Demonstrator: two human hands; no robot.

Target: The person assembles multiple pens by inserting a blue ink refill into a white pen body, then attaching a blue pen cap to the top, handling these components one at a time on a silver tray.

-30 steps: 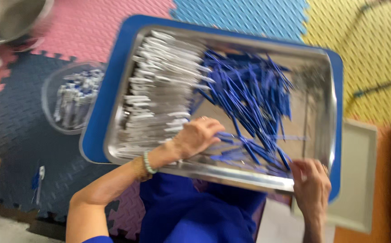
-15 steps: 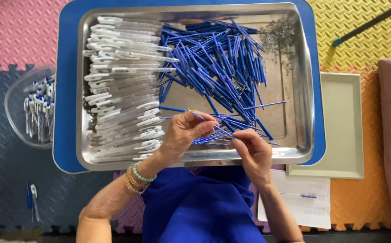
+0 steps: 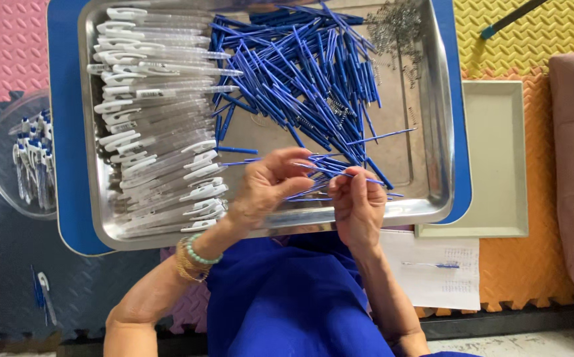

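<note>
A steel tray (image 3: 432, 132) on a blue board (image 3: 65, 165) holds a pile of blue pen refills (image 3: 300, 73), a stack of clear pen barrels with white clips (image 3: 155, 132) on its left and a heap of small springs (image 3: 396, 26) at its top right. My left hand (image 3: 267, 188) and my right hand (image 3: 356, 205) meet over the tray's near edge. Both pinch a thin blue refill (image 3: 330, 170) between their fingertips, with a few more refills fanned under them.
A clear bowl (image 3: 9, 165) with assembled pens sits left of the tray. A flat beige tray (image 3: 498, 165) lies to the right, a paper sheet with a pen (image 3: 432, 264) beneath it. Coloured foam mats cover the floor; a loose pen (image 3: 43, 291) lies bottom left.
The view has swung and closed in on the tray. My right hand came off the tray's rim and joined my left hand, and both now hold a blue refill.
</note>
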